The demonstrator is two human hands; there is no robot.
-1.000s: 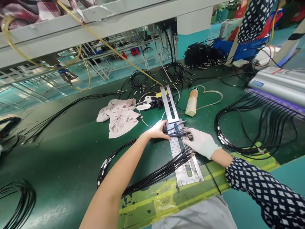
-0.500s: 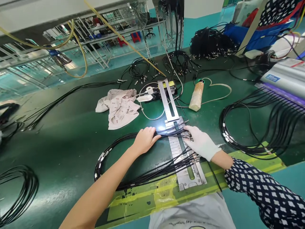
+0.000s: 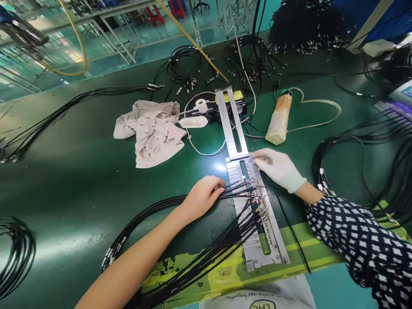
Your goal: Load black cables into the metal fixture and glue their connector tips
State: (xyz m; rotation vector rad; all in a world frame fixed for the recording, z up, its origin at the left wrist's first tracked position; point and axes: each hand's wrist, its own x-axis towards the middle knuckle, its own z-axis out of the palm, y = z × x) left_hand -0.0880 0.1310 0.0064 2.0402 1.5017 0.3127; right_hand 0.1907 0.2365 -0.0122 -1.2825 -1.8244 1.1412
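Note:
A slotted metal fixture lies on the green table, with a bundle of thin black cables laid across it, their metal tips in its grooves. My bare left hand presses down on the cables just left of the fixture, fingers curled over them. My right hand, in a white glove, rests on the fixture's upper end beside its slot, fingers bent; I cannot make out whether it holds anything.
A crumpled cloth lies behind left. A black control box with a white handpiece, a taped bottle and cable coils surround the fixture. More coils lie at the far left.
The view has tilted down and closer. My gloved right hand moved from the cable tips up to the fixture's top end. My left hand slid slightly left along the cables.

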